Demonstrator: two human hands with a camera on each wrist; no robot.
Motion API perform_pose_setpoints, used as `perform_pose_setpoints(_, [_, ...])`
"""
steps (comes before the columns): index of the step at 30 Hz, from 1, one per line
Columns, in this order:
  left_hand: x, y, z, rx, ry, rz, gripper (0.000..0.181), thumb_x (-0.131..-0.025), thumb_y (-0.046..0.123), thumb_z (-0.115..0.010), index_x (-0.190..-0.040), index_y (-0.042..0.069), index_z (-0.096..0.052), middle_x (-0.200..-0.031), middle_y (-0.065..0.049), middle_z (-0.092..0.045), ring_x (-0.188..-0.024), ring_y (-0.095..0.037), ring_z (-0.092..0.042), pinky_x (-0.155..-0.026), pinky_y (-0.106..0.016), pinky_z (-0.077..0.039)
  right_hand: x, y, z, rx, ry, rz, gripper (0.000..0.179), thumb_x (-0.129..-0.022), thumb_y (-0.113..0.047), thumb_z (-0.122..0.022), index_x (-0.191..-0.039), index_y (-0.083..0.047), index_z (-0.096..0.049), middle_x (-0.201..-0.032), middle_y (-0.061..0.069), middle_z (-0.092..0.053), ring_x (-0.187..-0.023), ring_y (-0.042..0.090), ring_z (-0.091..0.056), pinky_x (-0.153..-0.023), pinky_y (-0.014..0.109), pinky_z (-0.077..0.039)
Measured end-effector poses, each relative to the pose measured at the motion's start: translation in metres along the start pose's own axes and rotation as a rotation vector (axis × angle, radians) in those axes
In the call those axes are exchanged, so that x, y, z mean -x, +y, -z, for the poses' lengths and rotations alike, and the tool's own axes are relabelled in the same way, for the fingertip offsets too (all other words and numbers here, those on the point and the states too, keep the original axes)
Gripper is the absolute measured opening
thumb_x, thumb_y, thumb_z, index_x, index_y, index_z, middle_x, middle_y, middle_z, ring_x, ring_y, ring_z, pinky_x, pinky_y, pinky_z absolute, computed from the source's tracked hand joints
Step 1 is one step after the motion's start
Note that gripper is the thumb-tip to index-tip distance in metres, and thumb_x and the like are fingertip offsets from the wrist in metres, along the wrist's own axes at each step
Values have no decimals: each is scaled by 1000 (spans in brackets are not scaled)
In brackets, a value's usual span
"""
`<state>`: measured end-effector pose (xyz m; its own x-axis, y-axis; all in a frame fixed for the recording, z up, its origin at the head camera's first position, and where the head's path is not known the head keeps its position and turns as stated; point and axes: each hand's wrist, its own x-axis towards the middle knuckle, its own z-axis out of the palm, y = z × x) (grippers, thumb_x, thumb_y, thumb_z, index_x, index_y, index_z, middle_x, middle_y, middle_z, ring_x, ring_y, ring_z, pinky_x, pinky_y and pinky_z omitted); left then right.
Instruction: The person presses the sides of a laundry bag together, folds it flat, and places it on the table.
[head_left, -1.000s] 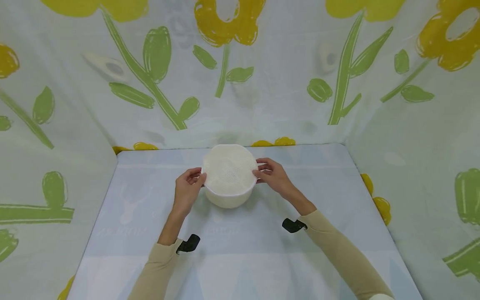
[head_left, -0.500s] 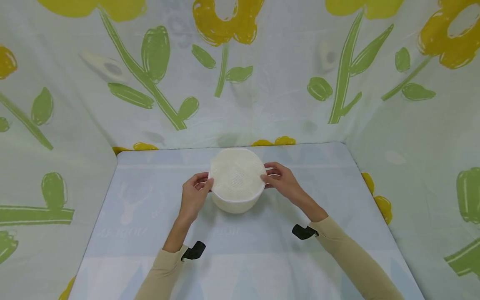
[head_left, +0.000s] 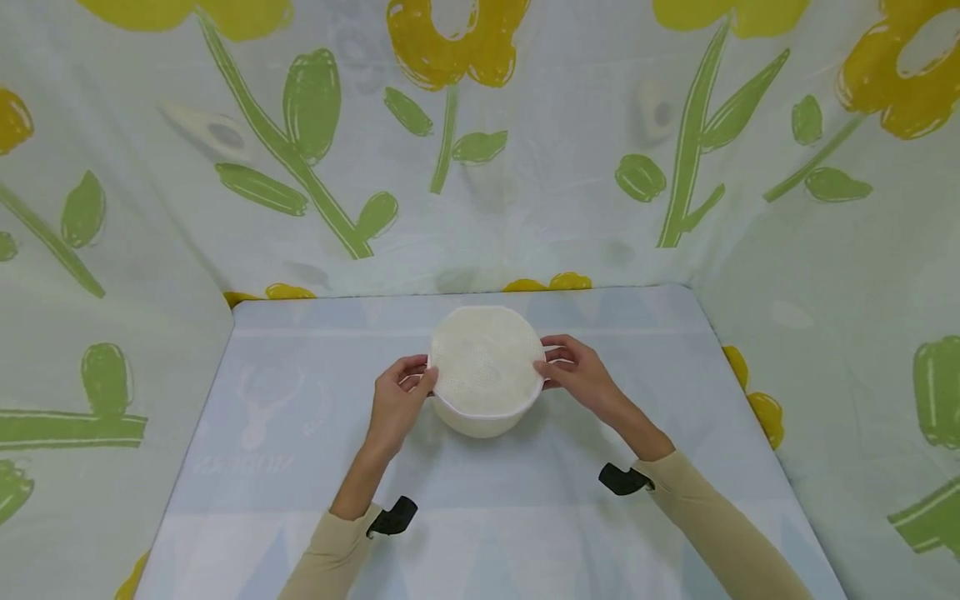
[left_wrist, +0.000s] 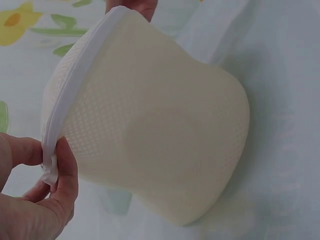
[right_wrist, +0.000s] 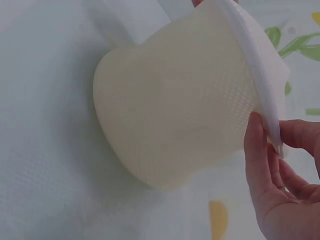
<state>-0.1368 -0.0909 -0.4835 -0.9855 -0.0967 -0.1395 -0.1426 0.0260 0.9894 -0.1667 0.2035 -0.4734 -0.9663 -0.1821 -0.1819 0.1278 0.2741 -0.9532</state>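
Observation:
A cream-white mesh laundry bag (head_left: 486, 362), round and drum-shaped with a white band round its top edge, is held between both hands over the table. My left hand (head_left: 401, 398) pinches the band at the bag's left side, thumb on top. In the left wrist view a small white tab (left_wrist: 50, 172) pokes out between those fingers (left_wrist: 67, 165). On the opposite side my right hand (head_left: 581, 375) pinches the same band between thumb and fingers. Both wrist views show the soft mesh wall bulging and dented, with its lower end close over the table.
A pale blue-white table (head_left: 315, 475) with faint printed patterns lies under the arms. White cloth walls (head_left: 555, 167) printed with yellow flowers and green leaves enclose its back and sides. Each sleeve cuff carries a small black device (head_left: 393, 517).
Both hands have moved the laundry bag to the right and a little nearer to me. Their pinch on the band stays the same.

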Motion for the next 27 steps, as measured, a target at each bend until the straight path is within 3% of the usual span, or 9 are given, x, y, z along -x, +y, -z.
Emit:
perform_pose_setpoints(10, [9, -3, -5, 36, -22, -15, 29, -96, 3, -69, -122, -7, -62, -112, -19, -63, -79, -11, -65, -72, -26, -60, 11, 3, 6, 22, -11, -15, 48, -98, -20, -73, -140, -5, -54, -124, 20, -63, -96, 24, -71, -81, 36, -62])
perform_pose_setpoints(16, [14, -3, -7, 80, -34, 13, 28, -95, 1, -67, -121, -8, -61, -114, -21, -64, -79, -10, -66, -71, -24, -59, 16, 5, 10, 0, -36, 4, 49, -97, -19, -73, -139, -3, -54, -122, 21, -62, -95, 23, -71, -80, 35, -62])
perform_pose_setpoints(23, [19, -2, -9, 63, -28, 54, 29, -97, 10, -71, -119, -6, -61, -112, -19, -65, -83, -11, -67, -71, -22, -58, 20, 7, 10, 9, -36, 7, 50, -97, -23, -74, -139, -2, -53, -122, 20, -62, -95, 23, -71, -80, 34, -62])
perform_pose_setpoints(27, [19, -5, -7, 67, -41, 46, 30, -97, 12, -72, -118, -6, -61, -111, -19, -66, -83, -12, -68, -71, -23, -59, 19, 9, 9, 11, -32, 10, 50, -98, -24, -73, -138, -3, -54, -121, 20, -62, -94, 22, -71, -80, 34, -62])
